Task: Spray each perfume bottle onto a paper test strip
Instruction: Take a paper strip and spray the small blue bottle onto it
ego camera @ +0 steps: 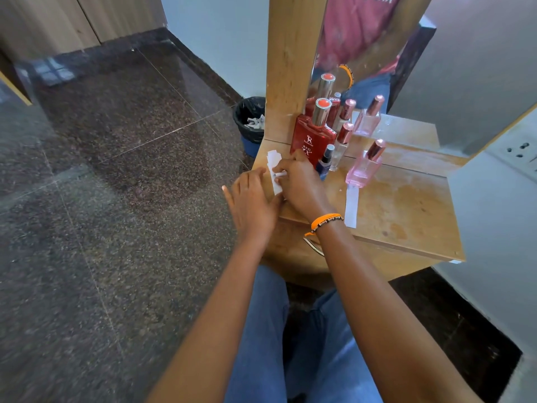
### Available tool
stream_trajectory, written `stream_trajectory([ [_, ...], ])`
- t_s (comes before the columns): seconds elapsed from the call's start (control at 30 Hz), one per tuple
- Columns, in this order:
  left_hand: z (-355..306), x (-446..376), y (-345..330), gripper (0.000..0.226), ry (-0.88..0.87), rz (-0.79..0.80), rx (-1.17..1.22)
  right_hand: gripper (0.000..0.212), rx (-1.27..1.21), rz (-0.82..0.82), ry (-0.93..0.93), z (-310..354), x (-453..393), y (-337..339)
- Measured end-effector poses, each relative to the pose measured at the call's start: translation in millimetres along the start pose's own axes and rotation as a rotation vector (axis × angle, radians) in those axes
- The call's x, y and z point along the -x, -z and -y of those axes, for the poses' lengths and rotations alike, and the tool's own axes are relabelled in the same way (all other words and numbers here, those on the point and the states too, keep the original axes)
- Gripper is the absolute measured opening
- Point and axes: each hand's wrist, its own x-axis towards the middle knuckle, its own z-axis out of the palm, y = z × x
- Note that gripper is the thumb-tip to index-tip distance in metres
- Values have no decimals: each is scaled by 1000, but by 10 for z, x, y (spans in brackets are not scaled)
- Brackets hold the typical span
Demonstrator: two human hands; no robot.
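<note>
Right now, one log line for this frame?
right hand: pinching paper strips | left hand: flat beside them | bottles: untouched | spare strip: by pink bottle

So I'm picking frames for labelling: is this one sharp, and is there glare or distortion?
Head view: floor at left is motion-smeared; red bottle label stays readable; hands are slightly soft; the mirror doubles the bottles; wide-angle lens bends the shelf edges; soft daylight, no harsh glare.

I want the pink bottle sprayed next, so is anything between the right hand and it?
Nothing visible blocks it. The pink bottle stands apart on the shelf, right of the right hand, which pinches paper strips near the red bottle.
</note>
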Motion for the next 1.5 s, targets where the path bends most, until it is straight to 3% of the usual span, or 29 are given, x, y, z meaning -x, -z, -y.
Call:
stream_trajectory([
  [0.17,-24,4,7,47,18,1,8,28,-186,-123,-50,15,32,-26],
  [0.33,-22,-14,-3,50,25,12,13,30,-390,-134,-120,20,70,-36],
  [0.53,-9,-35,30,47,-52,4,46,23,-494,-266,-74,79,217,9],
  [0.67,-91,23,147,33,-132,-55,302,27,-514,-343,-32,90,380,122],
  [0.77,-247,62,233,24,-12,6,556,34,-540,-340,-68,62,538,186],
  [0.9,-385,86,233,18,119,138,671,32,-630,-303,-126,-16,716,239],
  [1.07,-396,102,148,24,277,195,745,19,-564,-463,-239,-175,708,265],
  [1.23,-386,97,130,20,241,193,712,31,-368,-479,-268,-249,443,236],
  [1.5,-421,125,149,22,176,212,619,9,-336,-488,-221,-309,474,263],
])
